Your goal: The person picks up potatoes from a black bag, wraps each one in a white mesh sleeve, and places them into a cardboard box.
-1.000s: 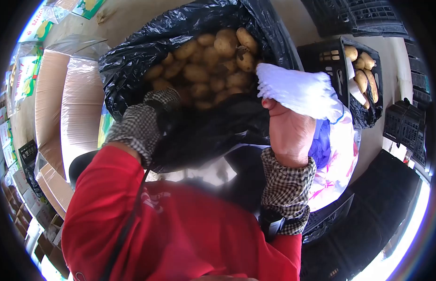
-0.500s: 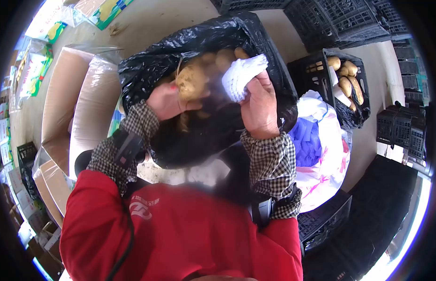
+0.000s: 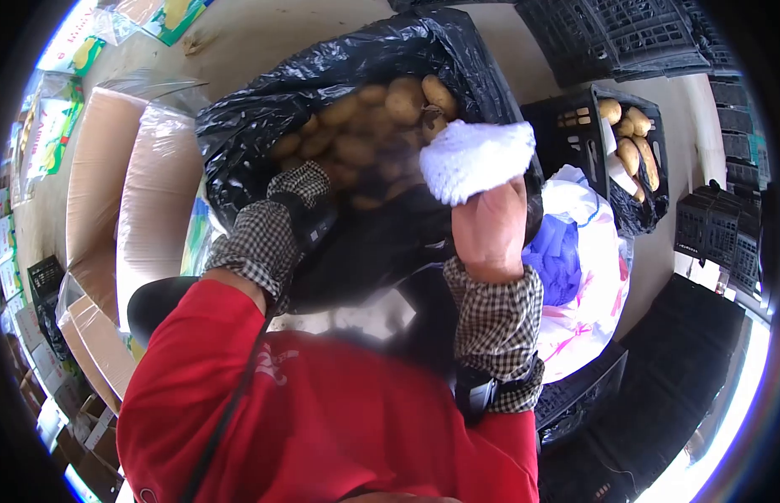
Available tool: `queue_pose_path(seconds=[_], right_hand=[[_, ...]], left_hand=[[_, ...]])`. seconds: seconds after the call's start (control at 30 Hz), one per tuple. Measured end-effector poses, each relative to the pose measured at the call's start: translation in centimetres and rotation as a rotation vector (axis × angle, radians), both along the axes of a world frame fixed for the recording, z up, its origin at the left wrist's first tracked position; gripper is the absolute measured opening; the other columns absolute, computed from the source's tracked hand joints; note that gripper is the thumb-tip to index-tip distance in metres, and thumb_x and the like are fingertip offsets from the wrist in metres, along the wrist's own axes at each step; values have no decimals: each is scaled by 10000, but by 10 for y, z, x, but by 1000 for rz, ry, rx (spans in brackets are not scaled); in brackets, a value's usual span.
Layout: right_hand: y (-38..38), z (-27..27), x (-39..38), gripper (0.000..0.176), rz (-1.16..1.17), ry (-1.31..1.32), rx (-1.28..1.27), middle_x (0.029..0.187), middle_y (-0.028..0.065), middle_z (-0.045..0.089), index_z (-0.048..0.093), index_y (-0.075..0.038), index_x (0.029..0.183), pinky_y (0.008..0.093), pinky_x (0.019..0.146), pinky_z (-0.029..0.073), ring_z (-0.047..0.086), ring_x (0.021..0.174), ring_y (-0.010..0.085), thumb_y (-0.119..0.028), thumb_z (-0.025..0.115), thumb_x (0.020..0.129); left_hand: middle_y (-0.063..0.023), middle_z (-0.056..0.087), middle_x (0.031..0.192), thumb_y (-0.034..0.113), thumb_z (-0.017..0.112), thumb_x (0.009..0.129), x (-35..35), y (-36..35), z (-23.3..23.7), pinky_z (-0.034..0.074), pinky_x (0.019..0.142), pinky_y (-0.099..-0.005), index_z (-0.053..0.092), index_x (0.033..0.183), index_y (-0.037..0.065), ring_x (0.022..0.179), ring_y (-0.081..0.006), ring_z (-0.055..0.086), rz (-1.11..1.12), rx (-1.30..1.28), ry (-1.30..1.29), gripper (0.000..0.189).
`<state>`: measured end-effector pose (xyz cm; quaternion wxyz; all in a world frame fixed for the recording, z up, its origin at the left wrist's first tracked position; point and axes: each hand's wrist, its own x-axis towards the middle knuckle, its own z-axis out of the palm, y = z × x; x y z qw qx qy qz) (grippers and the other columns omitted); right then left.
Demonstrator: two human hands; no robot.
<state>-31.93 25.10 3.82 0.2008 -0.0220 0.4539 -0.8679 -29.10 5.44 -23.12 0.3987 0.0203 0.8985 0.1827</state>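
Note:
A black plastic bag (image 3: 340,63) lines a crate in front of me, with many potatoes (image 3: 354,151) piled in it. My left forearm, in a checked sleeve cover, reaches down into the bag's left side; the hand itself is hidden below the cuff among the potatoes. Over the bag's right side, my right hand (image 3: 490,222) is raised, its fingers mostly covered by a white foam net sleeve (image 3: 478,159) that it grips. The net spreads out wide above the fingers, close to the potatoes (image 3: 439,94) at the right.
A black crate (image 3: 604,101) with more potatoes stands to the right. Nearer on that side is a white and pink bag (image 3: 604,293) of purple foam nets (image 3: 553,260). An open cardboard box (image 3: 101,193) stands at the left. Black crates (image 3: 612,38) are stacked at the back right.
My left hand, which held a potato above the pile, has gone down into the bag out of sight. My right hand has moved right with the net, which now looks more spread.

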Motion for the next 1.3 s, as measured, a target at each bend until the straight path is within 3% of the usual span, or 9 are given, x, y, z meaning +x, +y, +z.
queue_pose_path(seconds=[0.2, 0.3, 0.4, 0.43, 0.6, 0.73, 0.83, 1.07, 1.3], right_hand=[[13, -12, -6, 343, 36, -28, -204, 1085, 106, 511, 442, -27, 1120, 394, 890, 403, 493, 1030, 242, -253, 479, 865], [11, -8, -11, 245, -91, -147, -258, 1025, 106, 566, 498, -47, 1099, 331, 783, 459, 559, 917, 208, -69, 455, 859], [11, -10, -12, 208, -69, -24, -151, 1019, 88, 559, 491, -60, 1067, 314, 814, 439, 545, 928, 183, -67, 459, 861], [13, -13, -12, 317, -53, 56, -130, 1084, 136, 536, 463, -30, 1121, 387, 879, 415, 520, 1000, 249, -163, 521, 840], [11, -12, -17, 204, -38, 39, -192, 999, 101, 575, 504, -47, 1048, 322, 778, 467, 563, 898, 198, -79, 501, 847], [9, -6, -18, 157, -4, -54, -273, 945, 84, 584, 524, -53, 1003, 298, 758, 479, 574, 873, 190, -73, 498, 849], [5, -19, -18, 150, 73, -123, -293, 958, 99, 583, 525, -51, 994, 304, 771, 481, 576, 881, 199, -74, 497, 849], [-19, -15, 10, 151, 340, 129, 192, 944, 83, 583, 520, -35, 967, 285, 775, 459, 565, 871, 167, -33, 516, 816], [-37, 1, 36, 156, 249, 646, 449, 894, 59, 603, 552, -36, 930, 234, 698, 457, 570, 799, 115, 11, 544, 782]], left_hand=[[-99, 488, 1130, 419, 513, 810, 15, 5, -35, 381, 899, -350, 398, 1216, 58, 1063, -198, 469, -85, -77, -10, 556], [-99, 486, 1136, 408, 525, 807, 19, 1, -41, 372, 909, -339, 395, 1220, 56, 1068, -198, 464, -100, -80, -6, 557], [-99, 484, 1142, 397, 536, 805, 27, -2, -41, 363, 918, -327, 391, 1223, 55, 1074, -197, 459, -102, -64, -5, 559], [-99, 483, 1144, 393, 540, 804, 25, -3, -40, 361, 921, -323, 390, 1224, 54, 1076, -197, 458, -99, -49, -3, 560], [-100, 480, 1153, 375, 559, 800, 20, -17, -47, 346, 937, -304, 384, 1229, 51, 1085, -196, 450, 115, 312, 60, 566], [-96, 468, 1204, 330, 637, 756, 8, -1, 112, 336, 952, -318, 315, 1298, 55, 1140, -194, 421, 556, 1053, -256, 688], [-90, 464, 1210, 263, 679, 724, 23, 5, 198, 338, 952, -326, 303, 1293, 27, 1129, -176, 425, 585, 1539, -377, 722], [-85, 502, 1165, 156, 696, 702, 73, 12, 237, 357, 940, -322, 386, 1232, 3, 1077, -175, 472, 618, 1744, -197, 632], [-72, 538, 1107, 198, 665, 734, 124, 2, 286, 376, 913, -291, 421, 1184, -10, 1020, -148, 504, 682, 1460, 87, 552]])
